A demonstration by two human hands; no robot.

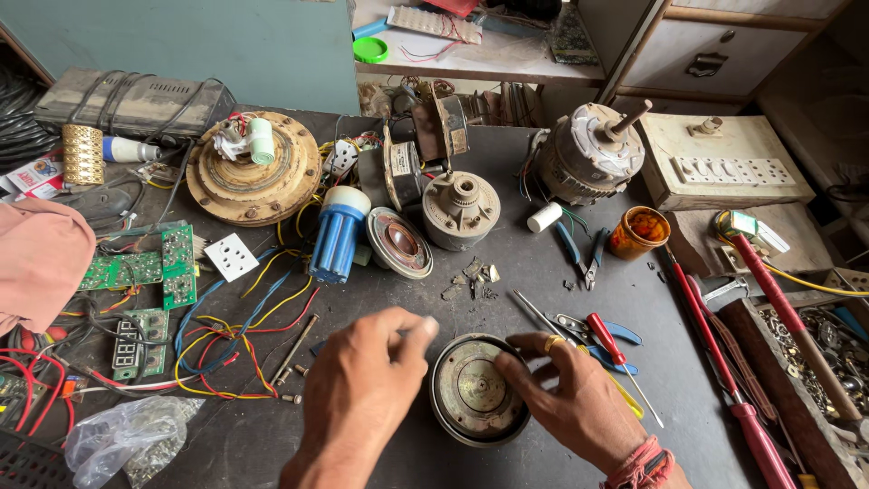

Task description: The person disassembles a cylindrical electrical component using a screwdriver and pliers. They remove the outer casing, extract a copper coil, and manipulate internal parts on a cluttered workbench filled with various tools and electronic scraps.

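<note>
Nearest the camera, the right hand (pixel 579 398) is steadying a round metal motor cover (pixel 477 391) lying near on the dark bench (pixel 543 272), fingers spread across it, while the left hand (pixel 362 389), fingers loosely curled and empty, is hovering beside it, likely about to grip.

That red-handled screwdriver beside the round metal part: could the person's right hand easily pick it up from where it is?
Probably yes. The red-handled screwdriver lies uncovered on the table just beyond the right hand, which rests on the round metal cover; nothing stands between them.
</note>
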